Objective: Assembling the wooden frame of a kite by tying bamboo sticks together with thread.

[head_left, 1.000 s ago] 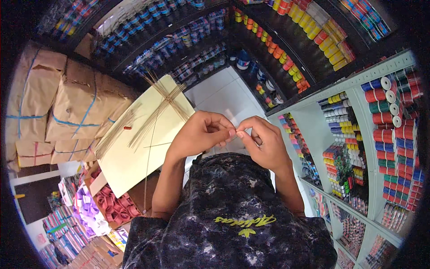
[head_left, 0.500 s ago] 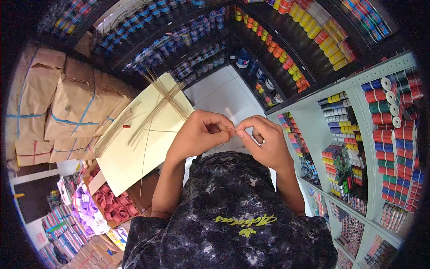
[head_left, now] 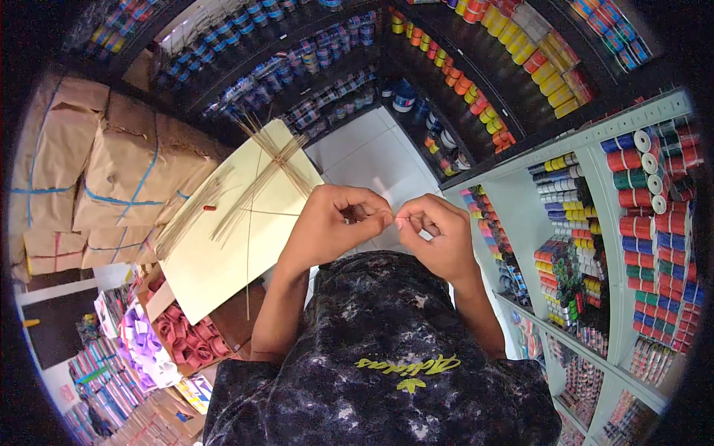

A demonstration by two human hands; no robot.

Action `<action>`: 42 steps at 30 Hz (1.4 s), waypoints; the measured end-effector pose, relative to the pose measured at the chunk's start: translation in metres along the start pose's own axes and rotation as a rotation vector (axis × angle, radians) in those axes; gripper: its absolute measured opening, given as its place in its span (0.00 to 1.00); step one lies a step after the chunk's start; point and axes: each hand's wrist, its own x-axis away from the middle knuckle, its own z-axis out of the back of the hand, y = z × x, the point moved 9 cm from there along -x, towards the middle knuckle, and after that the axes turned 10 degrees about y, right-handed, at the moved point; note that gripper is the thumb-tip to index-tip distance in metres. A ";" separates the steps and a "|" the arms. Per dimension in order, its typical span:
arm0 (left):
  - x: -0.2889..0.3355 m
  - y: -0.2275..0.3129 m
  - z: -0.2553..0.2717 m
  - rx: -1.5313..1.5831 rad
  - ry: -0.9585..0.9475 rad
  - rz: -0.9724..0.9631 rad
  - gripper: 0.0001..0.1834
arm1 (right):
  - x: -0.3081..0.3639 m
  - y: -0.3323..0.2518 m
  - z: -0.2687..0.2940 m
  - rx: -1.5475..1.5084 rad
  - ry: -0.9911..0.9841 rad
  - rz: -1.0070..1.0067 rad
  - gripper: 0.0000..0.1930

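Note:
In front of my chest, my left hand [head_left: 338, 223] pinches a thin brown stick [head_left: 275, 214] that runs out leftward behind it. My right hand [head_left: 439, 230] has thumb and forefinger pressed together close beside the left fingertips. What lies between its fingers is too small to make out. A second thin stick [head_left: 248, 260] crosses the held one and hangs down past the edge of a cream board [head_left: 216, 275]. On that board lies a crossed bundle of thin sticks [head_left: 279, 160], with more loose sticks [head_left: 186, 223] and a small red piece [head_left: 210, 208].
Brown paper parcels [head_left: 123, 167] tied with blue string are stacked at the left. Below the board sits a carton of pink-red rolls [head_left: 186, 338] beside purple and white ones [head_left: 141, 346]. Shelves of coloured spools [head_left: 647, 245] stand at the right; dark shelves [head_left: 297, 74] line the back.
The hanging stick has swung from a slant to nearly upright, its lower end shifting right. My right hand has drawn slightly away from the left fingertips.

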 end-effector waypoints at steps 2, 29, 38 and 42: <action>0.000 0.001 0.001 -0.025 0.026 0.026 0.05 | 0.001 0.001 -0.002 0.016 0.020 0.045 0.05; -0.003 -0.006 0.009 0.010 0.039 0.064 0.05 | -0.003 0.003 -0.006 0.113 0.061 0.101 0.07; -0.005 -0.003 0.011 -0.222 0.107 -0.029 0.05 | -0.004 -0.006 -0.004 0.141 0.070 0.145 0.07; -0.004 0.008 0.008 -0.262 0.113 -0.078 0.05 | -0.009 -0.013 -0.005 0.160 -0.005 0.182 0.07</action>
